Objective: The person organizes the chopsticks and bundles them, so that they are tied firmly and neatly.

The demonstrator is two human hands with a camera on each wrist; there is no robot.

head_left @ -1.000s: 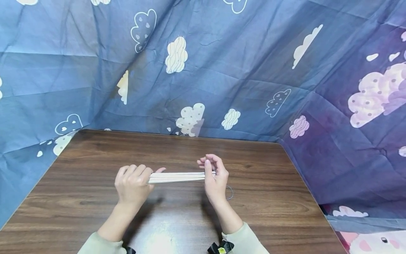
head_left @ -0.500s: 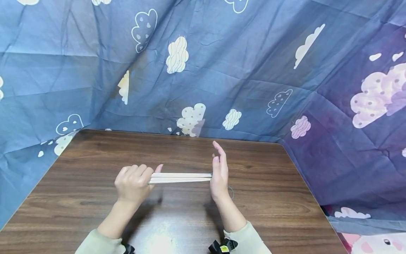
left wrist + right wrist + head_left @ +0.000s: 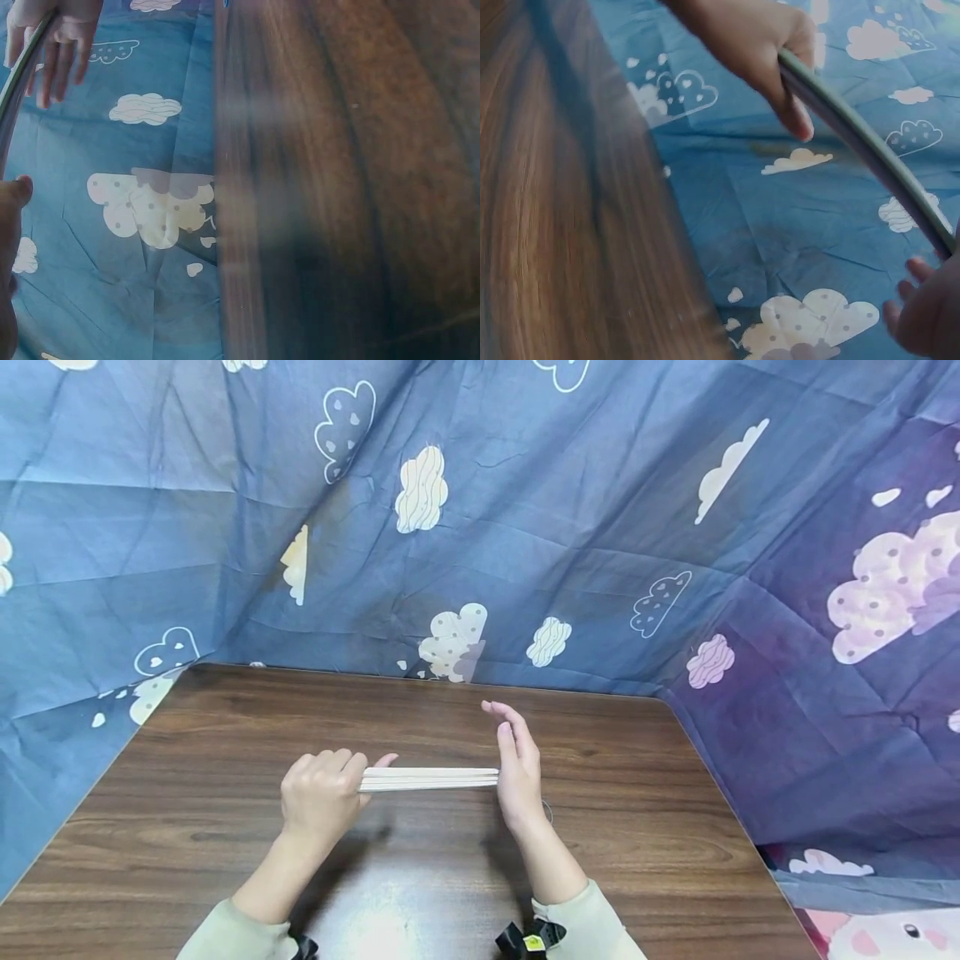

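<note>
My left hand (image 3: 321,789) grips one end of a bundle of slim white sticks (image 3: 431,778), its thumb sticking out along the far side. The bundle lies level above the brown tabletop, its ends lined up. Against the other end stands my right hand (image 3: 519,772), palm toward the sticks, fingers mostly straight and pointing up and away. In the right wrist view the bundle (image 3: 870,150) runs from the gripping left hand (image 3: 757,49) down to the right hand (image 3: 930,311), whose fingers are spread. The left wrist view catches the bundle (image 3: 21,75) edge-on.
A thin loop (image 3: 548,811) of cord or elastic lies on the wood-grain table (image 3: 645,827), partly hidden behind the right wrist. A blue cloth (image 3: 510,527) with cloud prints hangs behind the table and along its sides. Black cameras (image 3: 528,939) sit on the wrists.
The right hand's fingers, curled at the bundle's end a second ago, have straightened, and its palm now meets the stick ends. The left hand has shifted slightly right, keeping its grip.
</note>
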